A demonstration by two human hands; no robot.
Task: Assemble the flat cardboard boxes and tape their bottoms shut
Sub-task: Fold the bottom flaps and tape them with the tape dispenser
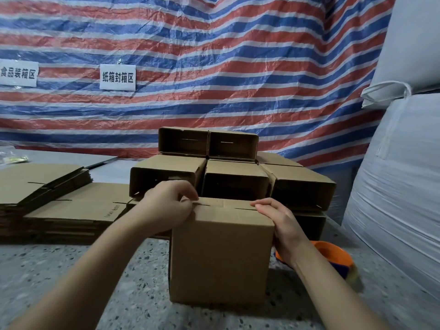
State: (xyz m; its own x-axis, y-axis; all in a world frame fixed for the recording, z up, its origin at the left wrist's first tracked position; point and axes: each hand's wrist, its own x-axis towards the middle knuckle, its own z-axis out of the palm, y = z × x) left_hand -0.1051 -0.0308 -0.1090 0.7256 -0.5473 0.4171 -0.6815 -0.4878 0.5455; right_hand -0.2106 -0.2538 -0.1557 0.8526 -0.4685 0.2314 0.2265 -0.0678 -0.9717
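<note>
Standing on speckled floor (71, 270): box (221, 253), left hand (170, 206) pinching its top flap, right hand (283, 225) flat against its side. Behind: assembled boxes (238, 177), flat stacks (59, 206). Right hand partly hides orange item (333, 256), possibly tape dispenser.

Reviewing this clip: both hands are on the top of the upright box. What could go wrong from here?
1. The left hand pinches a flap edge while the right hand only rests on the box; the flaps could spring open before taping.
2. The orange tape dispenser lies behind the right wrist, so reaching for it may mean letting go.
3. A shove could topple the stacked boxes behind.
</note>
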